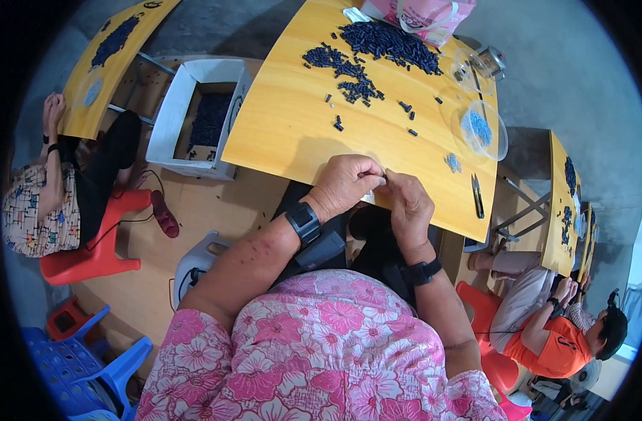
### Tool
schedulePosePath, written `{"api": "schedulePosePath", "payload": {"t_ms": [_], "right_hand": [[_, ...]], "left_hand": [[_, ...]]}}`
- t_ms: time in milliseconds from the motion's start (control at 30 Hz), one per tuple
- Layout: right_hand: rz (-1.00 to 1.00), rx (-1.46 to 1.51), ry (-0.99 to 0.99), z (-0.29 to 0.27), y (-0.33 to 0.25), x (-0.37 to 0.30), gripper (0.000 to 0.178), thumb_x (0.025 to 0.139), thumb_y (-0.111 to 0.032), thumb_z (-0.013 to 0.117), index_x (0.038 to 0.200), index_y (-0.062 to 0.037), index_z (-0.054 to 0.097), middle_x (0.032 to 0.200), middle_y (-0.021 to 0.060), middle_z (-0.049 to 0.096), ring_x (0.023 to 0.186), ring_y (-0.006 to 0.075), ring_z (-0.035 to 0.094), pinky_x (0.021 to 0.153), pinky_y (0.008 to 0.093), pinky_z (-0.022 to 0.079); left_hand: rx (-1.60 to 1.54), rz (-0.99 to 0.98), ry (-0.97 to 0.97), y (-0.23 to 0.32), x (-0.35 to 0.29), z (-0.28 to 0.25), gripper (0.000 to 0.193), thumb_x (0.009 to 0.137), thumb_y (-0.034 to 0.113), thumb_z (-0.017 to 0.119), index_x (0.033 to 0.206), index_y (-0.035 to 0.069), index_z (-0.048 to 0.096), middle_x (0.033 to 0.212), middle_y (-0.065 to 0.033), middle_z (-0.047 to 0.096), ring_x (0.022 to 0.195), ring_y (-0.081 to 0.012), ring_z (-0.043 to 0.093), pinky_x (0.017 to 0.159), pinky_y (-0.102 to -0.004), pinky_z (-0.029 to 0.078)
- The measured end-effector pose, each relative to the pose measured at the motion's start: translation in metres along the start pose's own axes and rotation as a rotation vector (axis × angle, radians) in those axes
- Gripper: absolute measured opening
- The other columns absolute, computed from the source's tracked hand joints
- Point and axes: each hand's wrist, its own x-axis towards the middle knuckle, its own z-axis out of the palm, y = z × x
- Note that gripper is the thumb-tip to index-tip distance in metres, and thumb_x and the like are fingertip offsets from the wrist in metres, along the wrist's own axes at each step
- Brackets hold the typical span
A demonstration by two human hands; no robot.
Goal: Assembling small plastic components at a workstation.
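Note:
My left hand (343, 184) and my right hand (410, 202) meet at the near edge of the yellow table (293, 133). Their fingertips pinch together around a small dark part (385, 178), mostly hidden by the fingers. It resembles the small black cylindrical parts (391, 45) heaped at the far side of the table. A few loose black parts (338, 123) lie between that heap and my hands. To the right of my right hand are a little pile of light blue bits (453, 163) and a pair of black-handled tweezers or snips (477, 196).
A transparent tub (502, 137) of blue bits stands at the table's right edge, near a metal tin (492, 62). Behind the heap sits a pink bag (433, 21). A white box (168, 133) holding black parts is left of the table. Other people sit at tables on both sides.

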Motion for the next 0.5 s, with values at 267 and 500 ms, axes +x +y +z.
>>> {"api": "schedulePosePath", "payload": {"t_ms": [267, 500], "right_hand": [[-0.076, -0.004, -0.04, -0.006, -0.006, -0.003, 0.039, 0.074, 0.012, 0.052, 0.106, -0.0032, 0.068, 0.093, 0.0168, 0.065, 0.085, 0.0348, 0.065, 0.076, 0.0358, 0.054], [0.075, 0.135, -0.079, -0.011, -0.007, 0.009, 0.026, 0.08, 0.01, 0.058, 0.099, -0.0014, 0.07, 0.091, 0.0127, 0.067, 0.086, 0.0244, 0.065, 0.077, 0.0303, 0.051]], "left_hand": [[0.059, 0.107, -0.002, -0.003, -0.005, 0.001, 0.007, 0.084, 0.006, 0.064, 0.086, 0.0, 0.065, 0.076, -0.0093, 0.065, 0.069, -0.0137, 0.062, 0.063, -0.0288, 0.049], [0.035, 0.145, 0.017, -0.004, -0.006, 0.0, 0.008, 0.084, 0.009, 0.065, 0.088, 0.002, 0.065, 0.079, -0.0115, 0.065, 0.072, -0.0195, 0.065, 0.065, -0.0316, 0.051]]}}
